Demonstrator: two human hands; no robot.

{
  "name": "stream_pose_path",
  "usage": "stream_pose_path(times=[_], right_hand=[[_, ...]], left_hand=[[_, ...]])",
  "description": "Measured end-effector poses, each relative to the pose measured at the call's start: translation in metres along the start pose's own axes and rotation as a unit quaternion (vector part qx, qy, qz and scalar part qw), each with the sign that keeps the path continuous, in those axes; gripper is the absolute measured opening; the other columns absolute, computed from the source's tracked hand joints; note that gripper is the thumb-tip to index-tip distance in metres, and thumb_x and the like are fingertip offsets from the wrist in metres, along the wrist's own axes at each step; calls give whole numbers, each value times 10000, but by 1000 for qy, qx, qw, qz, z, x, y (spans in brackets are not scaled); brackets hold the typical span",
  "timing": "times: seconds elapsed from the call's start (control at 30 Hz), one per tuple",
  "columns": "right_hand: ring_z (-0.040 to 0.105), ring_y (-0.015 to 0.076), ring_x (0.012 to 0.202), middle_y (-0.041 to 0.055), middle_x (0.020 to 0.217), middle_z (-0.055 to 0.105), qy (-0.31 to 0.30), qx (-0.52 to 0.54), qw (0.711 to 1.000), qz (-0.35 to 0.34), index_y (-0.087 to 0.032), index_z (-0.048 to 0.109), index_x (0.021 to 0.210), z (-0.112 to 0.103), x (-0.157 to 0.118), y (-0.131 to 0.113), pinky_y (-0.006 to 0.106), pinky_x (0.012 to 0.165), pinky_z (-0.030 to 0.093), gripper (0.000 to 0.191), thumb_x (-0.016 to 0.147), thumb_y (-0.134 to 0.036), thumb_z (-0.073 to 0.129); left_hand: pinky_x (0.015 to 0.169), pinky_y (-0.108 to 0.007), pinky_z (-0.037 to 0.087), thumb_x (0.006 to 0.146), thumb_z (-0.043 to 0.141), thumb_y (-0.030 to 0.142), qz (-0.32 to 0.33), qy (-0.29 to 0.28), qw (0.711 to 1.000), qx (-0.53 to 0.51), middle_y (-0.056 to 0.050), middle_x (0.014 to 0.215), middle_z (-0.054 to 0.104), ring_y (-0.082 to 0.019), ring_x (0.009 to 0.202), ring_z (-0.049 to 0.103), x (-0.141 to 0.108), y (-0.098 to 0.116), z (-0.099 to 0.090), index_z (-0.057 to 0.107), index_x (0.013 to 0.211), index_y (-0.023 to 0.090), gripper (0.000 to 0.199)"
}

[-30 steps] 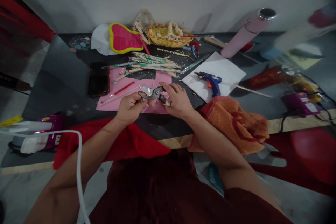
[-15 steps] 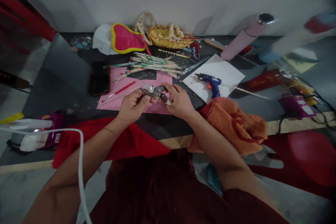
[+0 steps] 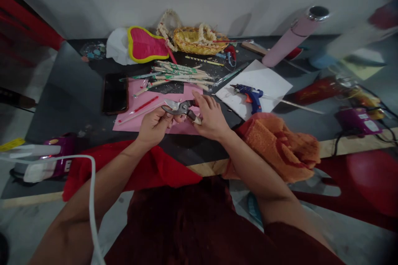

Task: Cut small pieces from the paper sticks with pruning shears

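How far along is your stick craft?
Partway, it seems. The woven basket with its pale braid and the yellow-edged pink piece look finished. In hand: pruning shears, held by the left hand and right hand. Still waiting: the sticks piled on pink paper, and the glue gun on its white board.

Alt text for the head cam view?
Over a pink sheet, the left hand grips shears while the right hand pinches a small pale piece beside them. A blue glue gun lies on a white board, with an orange towel nearby.
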State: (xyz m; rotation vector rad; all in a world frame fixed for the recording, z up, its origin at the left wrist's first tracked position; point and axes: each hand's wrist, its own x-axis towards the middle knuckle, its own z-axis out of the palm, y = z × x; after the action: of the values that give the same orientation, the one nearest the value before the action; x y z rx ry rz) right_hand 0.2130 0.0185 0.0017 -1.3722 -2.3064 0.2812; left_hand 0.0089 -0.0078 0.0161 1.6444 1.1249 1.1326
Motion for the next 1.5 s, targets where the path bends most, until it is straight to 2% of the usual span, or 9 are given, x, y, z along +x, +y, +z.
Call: stream_pose_path(times=[0.07, 0.17, 0.23, 0.3, 0.5, 0.77, 1.03, 1.27, 1.5], right_hand=[[446, 304, 1172, 144, 1311, 468, 33, 24, 999, -4, -194, 339, 1368, 2, 0, 0, 468, 908, 408, 671, 772, -381, 584], [476, 266, 1140, 144, 1257, 498, 67, 52, 996, -20, -178, 512, 1135, 5, 0, 1, 415, 891, 418, 425, 784, -401, 599], [493, 252, 1098, 123, 1230, 514, 53, 43, 997, -39, -197, 573, 954, 6, 1, 3, 404, 875, 418, 257, 793, -396, 595], [492, 253, 1079, 101, 1232, 524, 29, 23, 998, -50, -210, 594, 862, 7, 1, 5, 412, 872, 410, 193, 803, -393, 584], [425, 275, 1170, 96, 1325, 492, 19, -15, 999, -46, -210, 585, 1076, 8, -1, 3, 442, 946, 360, 301, 811, -351, 553], [331, 302, 1272, 75, 1421, 409, 34, -69, 996, -45, -230, 545, 1122, 7, -2, -1, 514, 1052, 223, 343, 803, -354, 529], [325, 303, 1270, 101, 1409, 402, 26, -48, 997, -54, -214, 518, 1143, 7, -3, -2, 491, 1036, 246, 376, 795, -356, 535], [411, 285, 1193, 115, 1317, 485, 26, 2, 999, -45, -217, 519, 1052, 7, -4, -5, 469, 992, 307, 286, 821, -386, 523], [416, 297, 1187, 153, 1313, 483, 25, -1, 999, -48, -150, 283, 1405, 6, -2, -5, 458, 987, 329, 716, 790, -422, 530]], left_hand=[[536, -219, 426, 922, 474, 347, -1, 4, 1000, 9, -48, 744, 690, -87, 555, 512, 0, 2, -1, 677, 807, 151, 305], [541, -218, 431, 920, 479, 351, 0, 11, 1000, 12, -53, 771, 694, -89, 567, 519, -1, 6, -1, 677, 804, 149, 306], [541, -218, 429, 917, 484, 355, -2, 8, 1000, 2, -55, 767, 692, -90, 568, 516, -2, 6, -1, 676, 802, 147, 306], [534, -215, 422, 915, 489, 357, -2, 4, 1000, -7, -52, 745, 684, -88, 558, 507, -2, 6, -1, 674, 797, 146, 305], [540, -217, 421, 915, 492, 342, 16, 4, 1000, -11, -35, 712, 661, -87, 553, 499, -2, 4, 1, 669, 793, 160, 283], [536, -224, 426, 907, 507, 342, 18, -4, 1000, 24, -34, 717, 675, -90, 542, 509, -4, 8, 3, 666, 816, 168, 252], [544, -219, 427, 909, 502, 332, 32, -1, 999, 38, -30, 713, 666, -88, 542, 519, -4, 5, 2, 655, 810, 169, 245], [608, -227, 452, 913, 489, 331, 33, -4, 998, 55, -57, 776, 694, -119, 646, 592, -6, 6, 2, 665, 801, 163, 268], [738, -257, 493, 899, 499, 232, 37, -9, 999, 33, -41, 783, 696, -134, 748, 636, -7, 7, 4, 655, 791, 167, 201]])
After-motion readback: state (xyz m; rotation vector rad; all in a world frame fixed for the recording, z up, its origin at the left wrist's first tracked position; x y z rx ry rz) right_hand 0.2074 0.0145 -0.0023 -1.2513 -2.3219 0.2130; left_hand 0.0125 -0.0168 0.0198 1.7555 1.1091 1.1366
